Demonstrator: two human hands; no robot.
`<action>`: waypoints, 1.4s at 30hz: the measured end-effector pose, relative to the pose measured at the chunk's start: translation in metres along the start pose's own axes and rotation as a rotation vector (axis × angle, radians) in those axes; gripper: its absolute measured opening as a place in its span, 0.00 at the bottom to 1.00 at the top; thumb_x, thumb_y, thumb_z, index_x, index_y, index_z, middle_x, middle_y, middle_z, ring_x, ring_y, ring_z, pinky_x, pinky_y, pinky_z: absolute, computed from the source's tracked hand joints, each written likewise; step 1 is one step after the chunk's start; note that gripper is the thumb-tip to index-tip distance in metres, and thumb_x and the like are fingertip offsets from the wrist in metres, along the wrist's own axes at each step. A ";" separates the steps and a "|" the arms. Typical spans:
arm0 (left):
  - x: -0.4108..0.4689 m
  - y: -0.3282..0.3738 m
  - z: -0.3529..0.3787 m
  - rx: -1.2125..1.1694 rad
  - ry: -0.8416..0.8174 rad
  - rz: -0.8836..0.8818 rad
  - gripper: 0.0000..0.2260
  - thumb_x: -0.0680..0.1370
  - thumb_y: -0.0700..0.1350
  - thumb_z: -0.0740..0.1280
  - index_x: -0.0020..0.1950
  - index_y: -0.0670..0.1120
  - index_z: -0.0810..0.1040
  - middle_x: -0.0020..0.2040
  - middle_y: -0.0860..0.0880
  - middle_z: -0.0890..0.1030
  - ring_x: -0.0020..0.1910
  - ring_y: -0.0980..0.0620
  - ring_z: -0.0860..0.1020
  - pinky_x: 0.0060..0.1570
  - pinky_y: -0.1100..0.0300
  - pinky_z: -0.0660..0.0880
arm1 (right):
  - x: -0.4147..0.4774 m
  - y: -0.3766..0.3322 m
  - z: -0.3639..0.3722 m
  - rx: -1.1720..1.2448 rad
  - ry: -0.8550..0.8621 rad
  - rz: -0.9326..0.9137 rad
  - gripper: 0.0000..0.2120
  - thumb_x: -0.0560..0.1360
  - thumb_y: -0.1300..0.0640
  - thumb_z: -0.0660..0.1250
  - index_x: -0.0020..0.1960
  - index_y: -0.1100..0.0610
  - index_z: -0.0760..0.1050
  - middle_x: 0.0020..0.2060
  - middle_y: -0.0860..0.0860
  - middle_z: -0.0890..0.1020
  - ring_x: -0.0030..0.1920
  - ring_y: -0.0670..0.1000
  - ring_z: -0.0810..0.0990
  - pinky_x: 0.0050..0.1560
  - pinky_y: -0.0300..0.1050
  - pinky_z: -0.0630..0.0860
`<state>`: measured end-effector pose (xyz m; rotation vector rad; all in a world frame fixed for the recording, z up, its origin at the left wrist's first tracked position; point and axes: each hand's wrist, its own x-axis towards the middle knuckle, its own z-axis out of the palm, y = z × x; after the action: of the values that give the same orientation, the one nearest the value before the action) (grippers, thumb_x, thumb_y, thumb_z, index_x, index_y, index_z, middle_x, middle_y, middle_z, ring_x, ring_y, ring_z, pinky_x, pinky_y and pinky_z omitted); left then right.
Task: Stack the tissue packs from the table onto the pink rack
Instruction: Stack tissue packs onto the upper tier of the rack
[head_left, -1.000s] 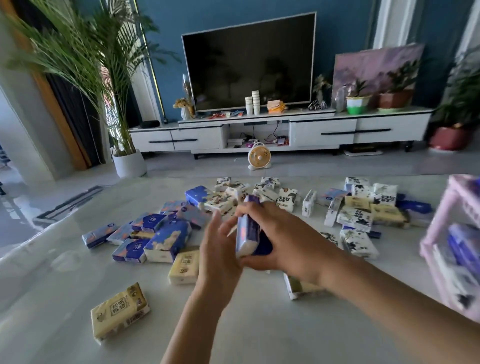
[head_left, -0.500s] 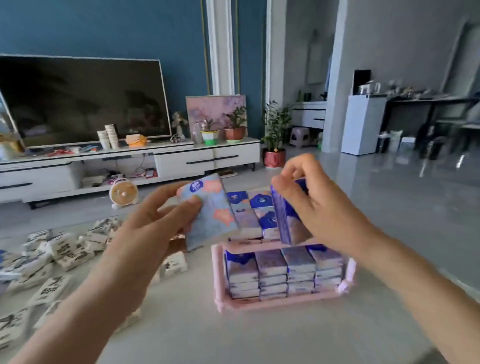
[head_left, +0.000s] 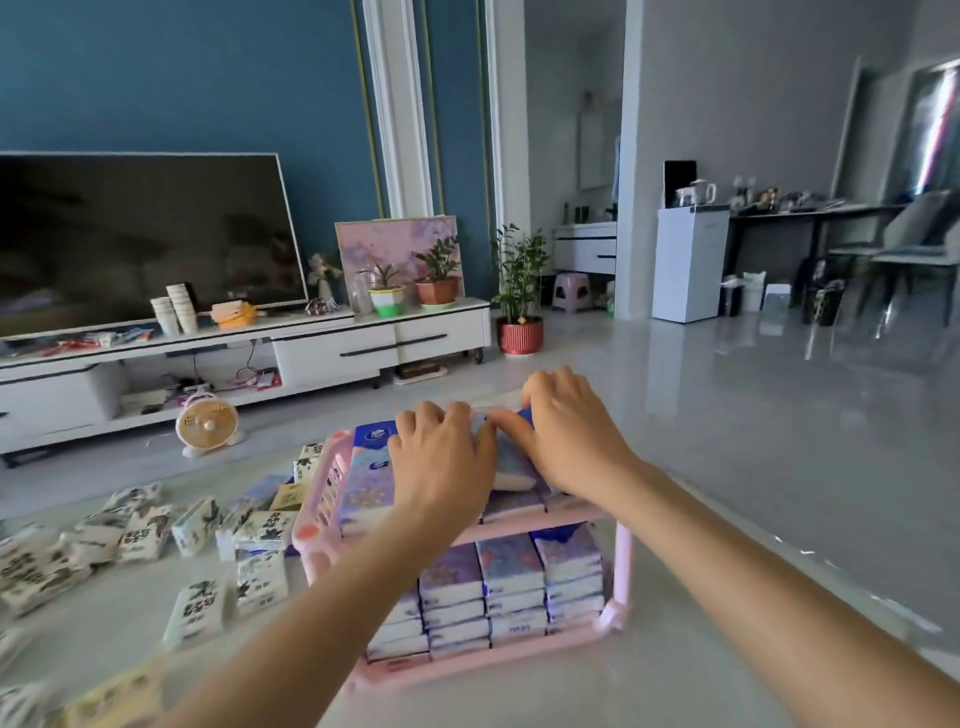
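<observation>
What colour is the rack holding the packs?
Pink; the rack shows best in the head view.

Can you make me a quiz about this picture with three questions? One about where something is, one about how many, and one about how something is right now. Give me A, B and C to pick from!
1. Where are the person's left hand and right hand?
A. On the top shelf of the pink plastic rack
B. In a bucket of water
C. On a bicycle

2. How many shelves does the rack have?
A. One
B. Two
C. Five

3. How is the bottom shelf?
A. Bare
B. Filled with stacked purple-and-blue tissue packs
C. Folded flat

Answers:
1 A, because both hands lie on packs up on the top shelf.
2 B, because one shelf sits above another between the pink posts.
3 B, because piles of packs sit side by side across it.
</observation>
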<state>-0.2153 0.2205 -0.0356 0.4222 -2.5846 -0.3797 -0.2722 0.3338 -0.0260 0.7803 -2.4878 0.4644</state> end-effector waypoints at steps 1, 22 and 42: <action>-0.001 0.001 0.000 0.063 0.006 0.034 0.20 0.81 0.54 0.51 0.70 0.48 0.65 0.66 0.45 0.68 0.65 0.44 0.63 0.61 0.53 0.61 | -0.001 0.001 0.002 -0.038 -0.012 -0.015 0.23 0.78 0.41 0.51 0.57 0.60 0.69 0.55 0.56 0.70 0.56 0.57 0.68 0.54 0.47 0.65; -0.010 -0.009 -0.011 0.227 -0.484 0.296 0.31 0.77 0.65 0.44 0.76 0.53 0.47 0.77 0.51 0.45 0.75 0.53 0.46 0.72 0.42 0.41 | -0.057 0.046 -0.020 0.249 -0.190 -0.118 0.18 0.77 0.56 0.60 0.67 0.49 0.69 0.65 0.43 0.71 0.54 0.39 0.73 0.51 0.30 0.65; -0.043 -0.077 -0.027 0.114 -0.186 0.164 0.40 0.64 0.70 0.29 0.75 0.58 0.42 0.76 0.54 0.41 0.73 0.54 0.36 0.72 0.53 0.39 | -0.044 0.038 -0.005 0.284 -0.163 -0.137 0.21 0.80 0.48 0.53 0.71 0.51 0.64 0.72 0.46 0.63 0.74 0.43 0.53 0.71 0.41 0.56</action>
<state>-0.1481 0.1605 -0.0569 0.2197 -2.8076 -0.2243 -0.2617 0.3848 -0.0516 1.1324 -2.5255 0.7418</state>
